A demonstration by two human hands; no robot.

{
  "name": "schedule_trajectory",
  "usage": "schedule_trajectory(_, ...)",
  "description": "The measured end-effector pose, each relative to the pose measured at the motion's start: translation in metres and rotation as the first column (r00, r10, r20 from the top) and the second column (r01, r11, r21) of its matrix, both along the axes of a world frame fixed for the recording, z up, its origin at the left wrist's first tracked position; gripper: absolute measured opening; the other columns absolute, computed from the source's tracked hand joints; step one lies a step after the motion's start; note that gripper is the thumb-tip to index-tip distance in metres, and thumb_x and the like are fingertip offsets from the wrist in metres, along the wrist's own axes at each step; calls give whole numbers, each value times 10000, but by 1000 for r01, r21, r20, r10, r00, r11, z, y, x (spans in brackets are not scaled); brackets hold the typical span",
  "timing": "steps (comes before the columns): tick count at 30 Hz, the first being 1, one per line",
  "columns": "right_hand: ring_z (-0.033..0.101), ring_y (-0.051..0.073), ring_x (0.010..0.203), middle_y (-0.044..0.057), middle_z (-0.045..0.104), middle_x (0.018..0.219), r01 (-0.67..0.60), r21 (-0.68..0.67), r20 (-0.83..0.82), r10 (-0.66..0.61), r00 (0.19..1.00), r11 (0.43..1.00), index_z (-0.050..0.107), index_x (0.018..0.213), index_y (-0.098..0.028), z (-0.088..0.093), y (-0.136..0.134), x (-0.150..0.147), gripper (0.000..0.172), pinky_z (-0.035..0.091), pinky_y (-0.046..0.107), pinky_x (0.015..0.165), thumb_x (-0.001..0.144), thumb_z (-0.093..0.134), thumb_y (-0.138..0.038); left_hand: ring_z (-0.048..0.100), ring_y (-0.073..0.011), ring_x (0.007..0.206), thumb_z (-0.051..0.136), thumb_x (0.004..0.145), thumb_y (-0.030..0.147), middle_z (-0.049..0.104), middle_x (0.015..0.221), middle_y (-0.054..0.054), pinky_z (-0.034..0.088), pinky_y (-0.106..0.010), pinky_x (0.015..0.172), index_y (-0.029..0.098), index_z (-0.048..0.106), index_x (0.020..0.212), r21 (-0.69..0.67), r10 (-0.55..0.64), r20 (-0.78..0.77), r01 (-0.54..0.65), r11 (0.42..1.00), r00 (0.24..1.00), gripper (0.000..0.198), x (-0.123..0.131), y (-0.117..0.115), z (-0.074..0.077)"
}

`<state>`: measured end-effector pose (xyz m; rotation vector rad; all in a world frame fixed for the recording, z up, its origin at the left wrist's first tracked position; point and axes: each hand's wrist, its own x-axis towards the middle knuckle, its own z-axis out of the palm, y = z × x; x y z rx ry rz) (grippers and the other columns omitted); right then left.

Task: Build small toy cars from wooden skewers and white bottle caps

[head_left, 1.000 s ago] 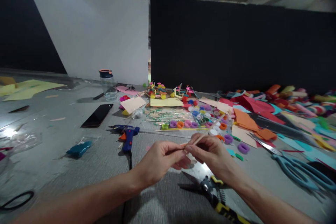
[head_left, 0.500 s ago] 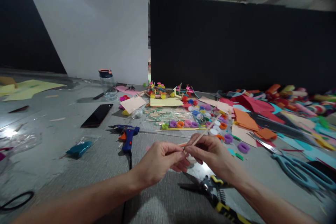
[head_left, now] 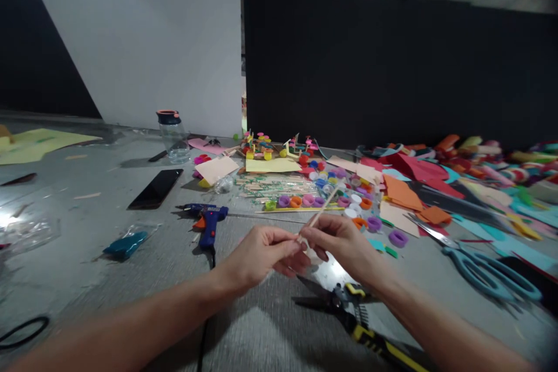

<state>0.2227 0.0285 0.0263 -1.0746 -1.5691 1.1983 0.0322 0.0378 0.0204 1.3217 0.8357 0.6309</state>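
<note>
Nearest me, yellow-and-black cutters (head_left: pixel 342 301) lie with blades pointing left, probably kept close for easy reach. Just beyond, my right hand (head_left: pixel 344 241) has thumb and fingers clamped on a thin wooden stick (head_left: pixel 323 210) slanting up and away, while my left hand's (head_left: pixel 260 253) fingertips meet at its lower end, presumably steadying it; what they pinch, I cannot tell. Farther off, the blue glue gun (head_left: pixel 211 224) points its nozzle leftward, perhaps keeping the tip clear of my fingers.

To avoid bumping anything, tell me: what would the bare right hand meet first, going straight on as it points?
The right hand would probably meet the bare left hand first, directly ahead; any gap between them is unclear.
</note>
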Motion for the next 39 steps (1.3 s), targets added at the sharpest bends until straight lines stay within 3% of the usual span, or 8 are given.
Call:
schedule_trajectory(5,426,90,463,-53,531,539,-7,-35,-57,5,998,999,643,666,-200,-1,7,4,379,337,255,481,811,724,-541,745,-196,784,706,840,461,793,917,-123,557,-317,740,132,743,952,-113,21,67,-13,993,998,349,-2,5,-7)
schedule_trajectory(10,445,81,468,-22,625,635,-43,-56,-67,39,997,998,663,679,-188,-2,7,1,345,344,253,472,794,754,-499,751,-196,805,720,836,473,795,941,-128,560,-302,740,135,761,945,-164,2,105,16,986,994,357,-2,3,-6)
schedule_trajectory(24,435,89,468,-37,581,608,-28,-38,33,29,999,999,589,664,-204,-7,5,-2,377,332,251,464,821,696,-530,746,-172,747,703,855,381,794,885,-116,563,-267,684,122,778,896,-138,-10,99,24,990,995,273,0,2,-10)
schedule_trajectory(31,491,132,567,-13,564,634,-30,56,347,9,938,998,667,774,-197,30,-6,23,366,382,271,532,920,582,-522,734,-156,683,709,840,381,788,813,-103,559,-258,665,112,758,890,-66,40,90,-34,997,995,278,-2,2,-1)
schedule_trajectory(34,619,208,725,57,703,846,-20,122,578,-55,814,992,728,919,-208,32,-32,48,226,489,345,659,838,715,-419,738,-162,699,693,851,373,786,824,-103,560,-258,662,113,755,882,-21,66,97,-64,998,993,269,-4,3,2)
schedule_trajectory(36,686,339,980,137,728,1142,-110,140,834,-57,549,984,718,1144,-204,15,-55,69,420,547,495,845,770,776,-387,741,-170,716,688,856,365,784,828,-99,566,-267,670,115,751,885,7,76,108,-77,997,991,259,-4,4,4)
schedule_trajectory(37,640,418,1141,188,681,1277,-135,144,898,-72,434,980,696,1225,-175,4,-66,80,558,532,569,930,710,810,-357,741,-173,722,686,858,360,783,830,-96,570,-274,678,116,750,892,19,78,115,-81,997,990,254,-4,4,4)
schedule_trajectory(39,558,480,1260,249,587,1396,-163,111,959,-62,278,980,631,1341,-109,-20,-87,99,727,516,628,986,659,809,-286,741,-176,728,686,861,352,782,837,-93,578,-285,690,117,748,907,39,79,128,-85,996,989,248,-3,5,4)
